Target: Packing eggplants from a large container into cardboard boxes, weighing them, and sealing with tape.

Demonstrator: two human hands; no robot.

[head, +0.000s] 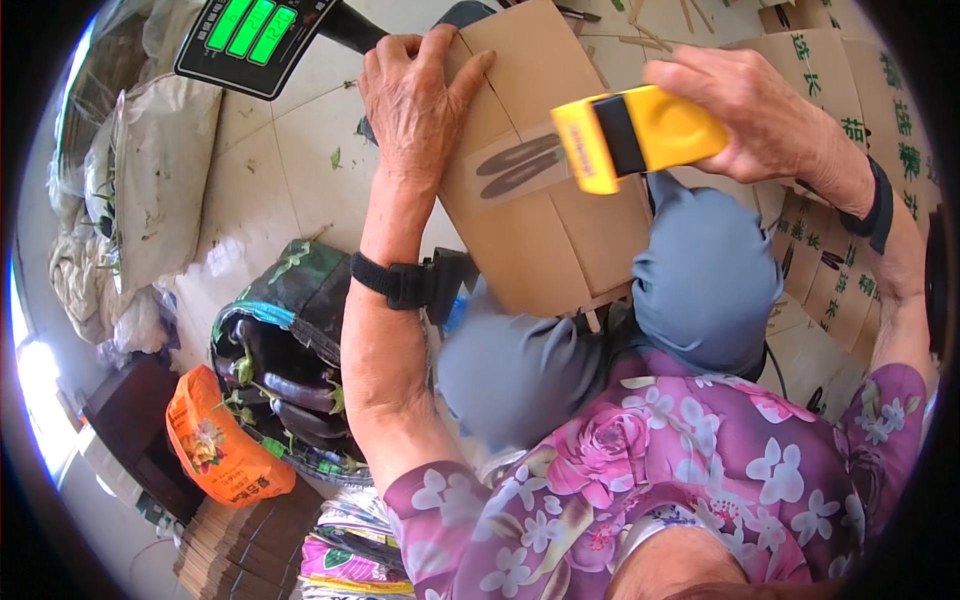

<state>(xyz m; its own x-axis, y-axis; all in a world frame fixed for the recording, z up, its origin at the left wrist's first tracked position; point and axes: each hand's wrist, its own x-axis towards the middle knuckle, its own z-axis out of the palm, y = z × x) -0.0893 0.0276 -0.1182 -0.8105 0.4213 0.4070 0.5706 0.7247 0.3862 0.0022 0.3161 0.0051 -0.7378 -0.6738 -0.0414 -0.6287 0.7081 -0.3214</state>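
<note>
A cardboard carton (592,240) lies tilted in front of my knees, with two dark eggplants printed on its face. A strip of what looks like clear tape (474,166) crosses the print. My left hand (420,97) grips the carton's far left part, thumb spread over its face. In my right hand (757,112) is a yellow tape dispenser (671,127) with a black band, slightly blurred. Its front end is over the carton, at the right end of the strip; whether it touches the cardboard I cannot tell.
A scale display (247,37) with lit green digits stands at upper left. Left of me are an open bag of eggplants (300,390), an orange plastic bag (225,442) and stacked flat cardboard (240,540). Printed cartons (817,247) lie at right, a pale sack (165,172) at far left.
</note>
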